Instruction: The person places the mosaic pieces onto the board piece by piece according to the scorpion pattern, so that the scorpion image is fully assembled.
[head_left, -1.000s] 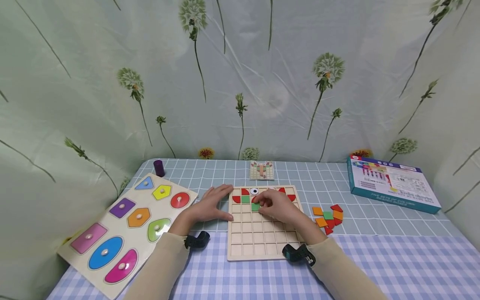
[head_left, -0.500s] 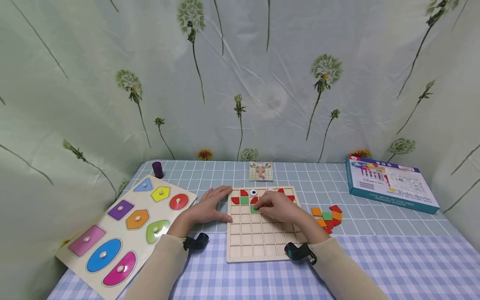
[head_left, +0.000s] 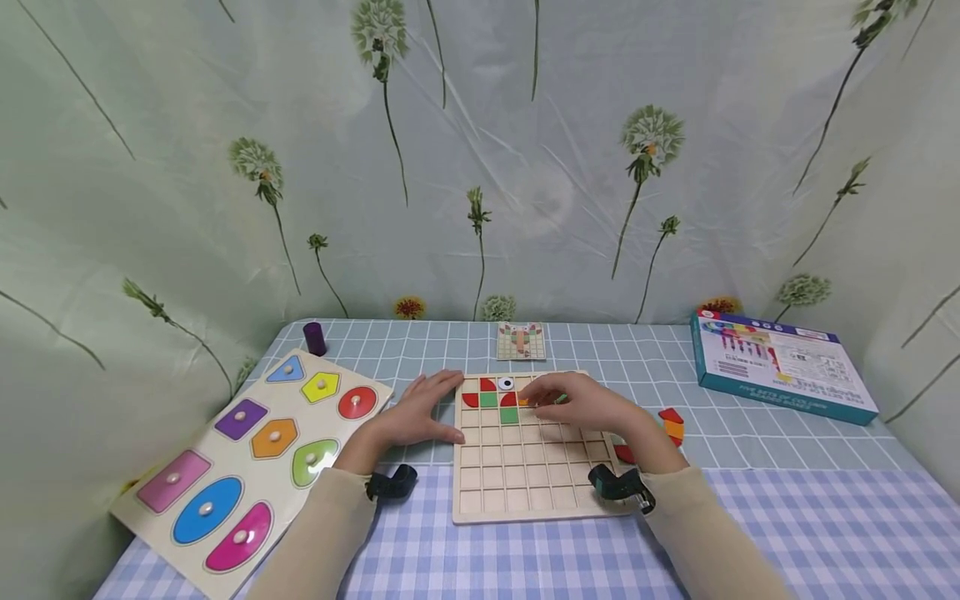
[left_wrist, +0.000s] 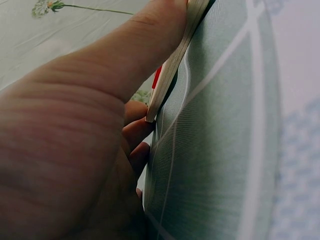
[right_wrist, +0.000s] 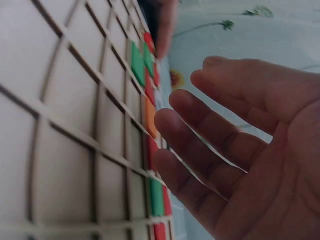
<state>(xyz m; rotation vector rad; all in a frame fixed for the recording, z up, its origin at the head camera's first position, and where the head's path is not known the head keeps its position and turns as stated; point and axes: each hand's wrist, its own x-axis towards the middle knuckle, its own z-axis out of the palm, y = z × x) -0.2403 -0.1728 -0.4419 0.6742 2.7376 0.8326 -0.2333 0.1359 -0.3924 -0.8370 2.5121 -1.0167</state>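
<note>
A wooden grid board point(head_left: 498, 481) lies in front of me, with colored tiles in its upper rows. Among them are a white tile with a black eye point(head_left: 506, 383), red quarter-round tiles and a green square tile point(head_left: 509, 415) one row below the others. My left hand point(head_left: 420, 412) rests at the board's left edge, thumb and fingers spread; the left wrist view shows its thumb point(left_wrist: 145, 37) against the edge. Over the board's upper right hovers my right hand point(head_left: 581, 402). Its loosely bent fingers point(right_wrist: 182, 132) hold nothing in the right wrist view, and it covers part of the top rows.
Loose red and orange tiles point(head_left: 672, 427) lie right of the board, partly behind my right arm. A pattern card point(head_left: 521, 342) sits behind the board. At left are a knobbed shape puzzle point(head_left: 262, 483) and a purple cylinder point(head_left: 314, 339); a flat box point(head_left: 780, 367) lies far right.
My right hand has let go of the green square tile, which stays in the grid, and has shifted right with its fingers loosened. The left hand keeps its place.
</note>
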